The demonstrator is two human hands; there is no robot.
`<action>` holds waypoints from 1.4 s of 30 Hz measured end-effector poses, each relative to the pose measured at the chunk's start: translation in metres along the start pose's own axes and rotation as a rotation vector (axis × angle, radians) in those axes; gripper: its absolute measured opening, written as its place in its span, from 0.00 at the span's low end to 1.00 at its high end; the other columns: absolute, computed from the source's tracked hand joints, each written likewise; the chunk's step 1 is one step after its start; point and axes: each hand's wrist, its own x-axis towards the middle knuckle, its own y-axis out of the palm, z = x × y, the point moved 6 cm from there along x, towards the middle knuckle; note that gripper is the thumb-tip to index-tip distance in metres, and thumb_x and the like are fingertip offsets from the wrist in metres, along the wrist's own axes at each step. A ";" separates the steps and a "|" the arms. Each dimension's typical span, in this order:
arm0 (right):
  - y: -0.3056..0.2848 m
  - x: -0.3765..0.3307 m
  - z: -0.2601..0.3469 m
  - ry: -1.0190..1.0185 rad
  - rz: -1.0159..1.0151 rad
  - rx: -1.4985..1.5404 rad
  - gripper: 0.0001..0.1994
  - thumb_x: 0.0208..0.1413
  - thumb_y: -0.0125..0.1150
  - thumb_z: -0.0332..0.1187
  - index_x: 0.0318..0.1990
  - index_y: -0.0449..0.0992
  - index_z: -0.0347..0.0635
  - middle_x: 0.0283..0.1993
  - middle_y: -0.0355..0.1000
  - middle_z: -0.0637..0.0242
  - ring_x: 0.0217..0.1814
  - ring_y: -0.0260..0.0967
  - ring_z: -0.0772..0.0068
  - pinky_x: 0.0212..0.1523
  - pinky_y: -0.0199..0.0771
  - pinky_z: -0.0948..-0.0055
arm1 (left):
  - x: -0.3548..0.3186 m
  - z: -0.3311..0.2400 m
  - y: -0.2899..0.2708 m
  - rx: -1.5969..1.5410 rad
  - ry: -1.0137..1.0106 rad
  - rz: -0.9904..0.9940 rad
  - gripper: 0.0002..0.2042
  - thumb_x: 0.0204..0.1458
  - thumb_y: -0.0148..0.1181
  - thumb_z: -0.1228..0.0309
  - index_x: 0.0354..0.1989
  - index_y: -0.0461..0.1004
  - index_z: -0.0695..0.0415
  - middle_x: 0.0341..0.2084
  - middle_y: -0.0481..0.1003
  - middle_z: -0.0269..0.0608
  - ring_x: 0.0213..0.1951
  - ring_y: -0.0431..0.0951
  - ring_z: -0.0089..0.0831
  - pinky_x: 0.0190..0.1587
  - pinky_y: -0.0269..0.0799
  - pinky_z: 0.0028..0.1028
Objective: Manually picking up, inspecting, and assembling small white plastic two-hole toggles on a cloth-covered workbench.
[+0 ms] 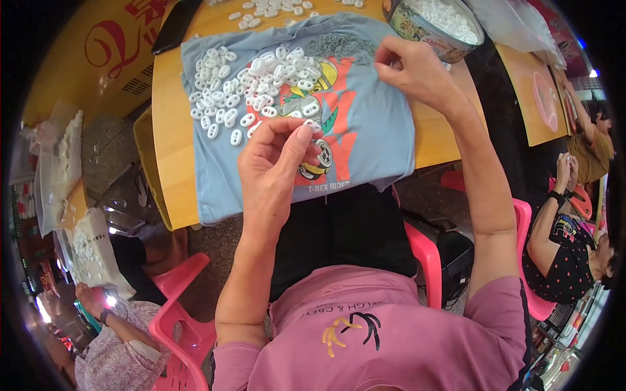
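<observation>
From the head view, looking down: my left hand (274, 163) is raised over the blue printed T-shirt (372, 124) spread across the yellow bench (171, 163), its grip pinched together on one small white plastic link (315, 126) between thumb and forefinger. My right hand (411, 68) is further out, near the small grey metal pins (339, 45) lying in a patch on the shirt; its fingertips are curled together there, but I cannot tell whether they hold anything. The pile of white links (254, 81) lies on the shirt just beyond my left hand, more are scattered on the bare bench top, and a round tin (417, 29) of them stands at the far edge by my right hand. I judge these links light, stiff and a little slick, best nipped across their narrow sides; the pins look thin and fiddly, easier taken by their ends. Other people sit on pink chairs (182, 326) at either side.
</observation>
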 end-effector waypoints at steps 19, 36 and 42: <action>0.056 -0.051 0.080 0.260 0.043 1.238 0.10 0.61 0.61 0.34 0.41 0.76 0.36 0.30 0.73 0.70 0.26 0.68 0.85 0.28 0.72 0.81 | -0.006 -0.003 0.008 -0.141 -0.069 0.077 0.08 0.57 0.60 0.73 0.40 0.72 0.65 0.31 0.77 0.40 0.29 0.77 0.21 0.32 0.73 0.20; 0.044 -0.060 0.094 0.118 -0.084 1.054 0.08 0.61 0.59 0.31 0.42 0.75 0.34 0.31 0.72 0.70 0.27 0.68 0.84 0.29 0.69 0.83 | -0.012 -0.010 0.010 -0.049 0.001 0.064 0.08 0.57 0.60 0.73 0.38 0.72 0.65 0.29 0.77 0.38 0.27 0.77 0.20 0.30 0.72 0.19; 0.051 -0.061 0.093 0.197 -0.054 1.115 0.07 0.61 0.59 0.31 0.40 0.76 0.35 0.31 0.72 0.72 0.27 0.67 0.84 0.30 0.69 0.83 | -0.015 -0.013 0.011 0.042 0.064 0.037 0.07 0.57 0.60 0.73 0.38 0.72 0.65 0.26 0.77 0.37 0.28 0.77 0.19 0.27 0.71 0.18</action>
